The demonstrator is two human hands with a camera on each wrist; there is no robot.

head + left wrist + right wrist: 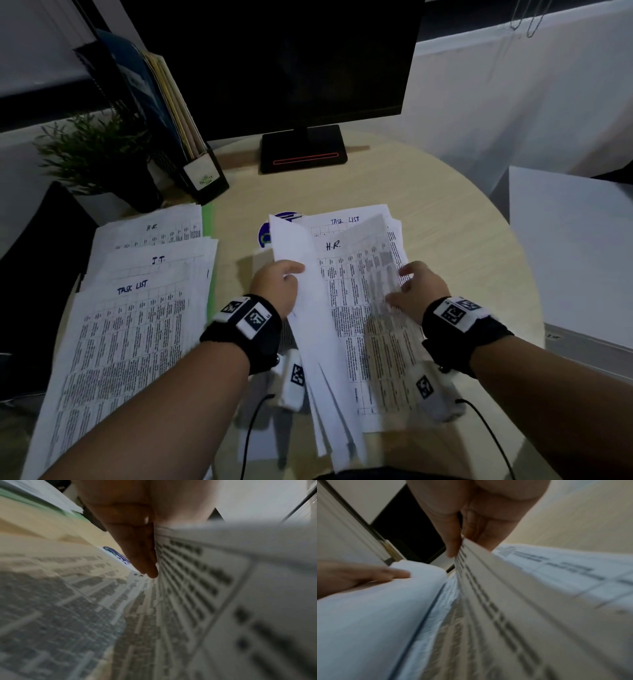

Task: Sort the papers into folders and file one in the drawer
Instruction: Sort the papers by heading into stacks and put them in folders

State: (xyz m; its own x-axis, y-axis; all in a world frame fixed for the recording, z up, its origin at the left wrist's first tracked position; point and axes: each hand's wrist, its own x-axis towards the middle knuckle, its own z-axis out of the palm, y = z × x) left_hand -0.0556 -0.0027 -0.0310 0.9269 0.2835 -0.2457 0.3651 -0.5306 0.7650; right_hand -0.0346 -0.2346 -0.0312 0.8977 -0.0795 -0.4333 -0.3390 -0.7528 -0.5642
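Note:
Three sorted paper piles lie at the table's left: H.R., I.T. and TASK LIST, over a green folder. In the middle is an unsorted stack topped by an H.R. sheet, with a TASK LIST sheet behind it. My left hand grips a bundle of lifted sheets, white backs up, thumb on top; its fingers lie along the printed side. My right hand pinches the right edge of a blurred sheet above the stack.
A dark monitor on its stand is at the back. A black file holder with folders and a potted plant stand back left. A white cabinet sits right of the round wooden table. A blue-logo folder lies under the stack.

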